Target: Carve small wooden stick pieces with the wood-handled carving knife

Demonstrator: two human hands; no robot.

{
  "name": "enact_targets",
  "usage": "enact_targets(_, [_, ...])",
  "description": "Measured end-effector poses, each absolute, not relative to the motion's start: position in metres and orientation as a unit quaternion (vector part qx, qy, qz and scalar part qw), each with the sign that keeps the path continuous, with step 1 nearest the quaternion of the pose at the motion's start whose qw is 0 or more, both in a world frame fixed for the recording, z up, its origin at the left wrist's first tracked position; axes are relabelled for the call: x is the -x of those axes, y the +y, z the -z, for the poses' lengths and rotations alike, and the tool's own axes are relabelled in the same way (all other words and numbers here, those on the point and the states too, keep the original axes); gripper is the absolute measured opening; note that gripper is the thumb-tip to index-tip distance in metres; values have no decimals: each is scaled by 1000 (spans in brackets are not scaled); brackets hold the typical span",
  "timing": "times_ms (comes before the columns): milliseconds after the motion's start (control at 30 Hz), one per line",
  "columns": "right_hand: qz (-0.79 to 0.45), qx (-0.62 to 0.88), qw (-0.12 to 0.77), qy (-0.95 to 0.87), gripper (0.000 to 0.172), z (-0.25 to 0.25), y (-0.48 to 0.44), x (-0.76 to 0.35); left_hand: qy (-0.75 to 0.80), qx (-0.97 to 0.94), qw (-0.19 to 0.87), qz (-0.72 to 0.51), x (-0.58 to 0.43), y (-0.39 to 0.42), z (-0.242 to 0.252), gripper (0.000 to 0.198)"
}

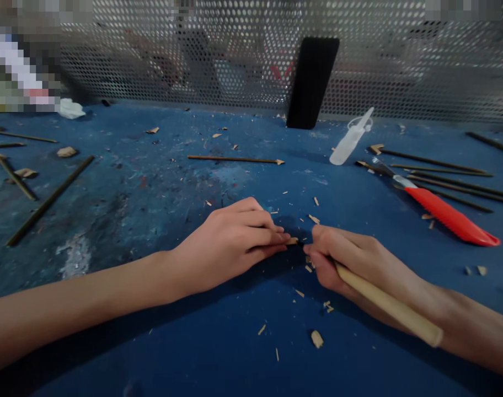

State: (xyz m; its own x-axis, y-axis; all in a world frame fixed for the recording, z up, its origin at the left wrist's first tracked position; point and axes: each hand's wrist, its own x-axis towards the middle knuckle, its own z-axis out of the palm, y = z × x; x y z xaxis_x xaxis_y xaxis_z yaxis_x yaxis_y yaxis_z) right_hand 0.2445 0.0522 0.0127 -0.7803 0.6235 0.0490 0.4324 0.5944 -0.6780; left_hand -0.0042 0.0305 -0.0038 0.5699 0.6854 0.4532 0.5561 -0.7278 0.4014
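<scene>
My left hand (230, 242) lies on the blue table (152, 193) with its fingers pressed together, pinching a small tan wood piece (293, 241) at the fingertips. My right hand (351, 262) is closed round a pale wooden-handled tool (388, 305); the handle runs back along my forearm and its tip meets the small piece. The tool's working end is hidden by my fingers. Small wood chips lie scattered around both hands.
A red-handled knife (445, 216) and several thin dark sticks (437, 175) lie at the right. A clear squeeze bottle (351, 140) lies near a black phone (311, 82) leaning on the perforated metal screen. An arrow-tipped stick (235, 159) lies mid-table; more sticks (48, 201) at left.
</scene>
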Motion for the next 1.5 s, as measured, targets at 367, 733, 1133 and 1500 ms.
enact_targets(367, [-386, 428, 275, -770, 38, -12, 66, -240, 347, -886, 90, -294, 6, 29, 4, 16])
enact_targets(733, [-394, 412, 203, -796, 38, -13, 61, -243, 309, -901, 120, -279, 9, 30, 6, 22])
enact_targets(1133, [-348, 342, 136, -862, 33, -24, 67, -234, 325, -900, 112, -269, 9, 25, 9, 24])
enact_targets(1500, [-393, 280, 189, -855, 20, -19, 68, -232, 408, -802, 225, -374, -49, 49, -88, 43])
